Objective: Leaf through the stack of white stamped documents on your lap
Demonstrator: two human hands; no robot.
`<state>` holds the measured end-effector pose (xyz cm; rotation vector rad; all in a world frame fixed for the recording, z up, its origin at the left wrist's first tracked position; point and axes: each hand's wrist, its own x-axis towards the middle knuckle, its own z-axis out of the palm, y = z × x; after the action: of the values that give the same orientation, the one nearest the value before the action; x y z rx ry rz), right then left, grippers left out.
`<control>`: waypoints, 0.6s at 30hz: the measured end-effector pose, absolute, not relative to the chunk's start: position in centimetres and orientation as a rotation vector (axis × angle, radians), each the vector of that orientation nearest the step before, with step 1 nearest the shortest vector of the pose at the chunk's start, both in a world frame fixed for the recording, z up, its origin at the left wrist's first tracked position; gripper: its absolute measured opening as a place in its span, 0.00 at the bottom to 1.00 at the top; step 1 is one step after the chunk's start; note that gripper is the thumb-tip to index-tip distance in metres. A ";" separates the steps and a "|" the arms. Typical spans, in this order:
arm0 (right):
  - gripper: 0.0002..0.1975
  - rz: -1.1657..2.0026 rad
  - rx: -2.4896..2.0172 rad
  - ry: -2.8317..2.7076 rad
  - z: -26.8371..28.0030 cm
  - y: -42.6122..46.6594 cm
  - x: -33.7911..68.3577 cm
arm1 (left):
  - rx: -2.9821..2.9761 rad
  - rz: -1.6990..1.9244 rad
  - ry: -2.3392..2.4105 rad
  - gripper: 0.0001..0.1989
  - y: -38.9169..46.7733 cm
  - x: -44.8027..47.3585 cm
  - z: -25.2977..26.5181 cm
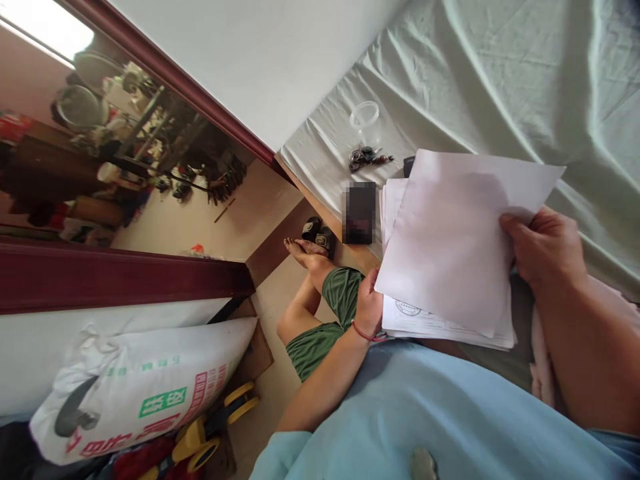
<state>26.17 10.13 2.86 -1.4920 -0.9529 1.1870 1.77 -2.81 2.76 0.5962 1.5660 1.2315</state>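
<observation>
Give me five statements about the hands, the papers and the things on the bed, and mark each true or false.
1. The right hand grips the top sheet at its edge. True.
2. The left hand rests flat on the phone. False: it is at the lower edge of the paper stack, apart from the phone.
3. A bunch of keys lies on the bed sheet beyond the papers. True.
4. The clear ring-shaped thing sits on top of the papers. False: it lies on the bed sheet, past the keys.
5. The left wrist wears a red string bracelet. True.
</observation>
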 end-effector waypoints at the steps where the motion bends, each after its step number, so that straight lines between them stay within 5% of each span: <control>1: 0.10 1.187 -1.506 -0.964 2.9 10.1 26.1 | 0.625 1.244 1.561 0.10 -2.8 1.8 2.7; 18: 0.10 1.150 -1.503 -1.012 2.9 10.1 26.2 | 0.588 1.291 1.430 0.12 -3.6 1.7 0.7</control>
<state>26.17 10.12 2.89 -1.5035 -1.0118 1.1500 1.69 -3.58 0.68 0.5879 1.4303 1.2908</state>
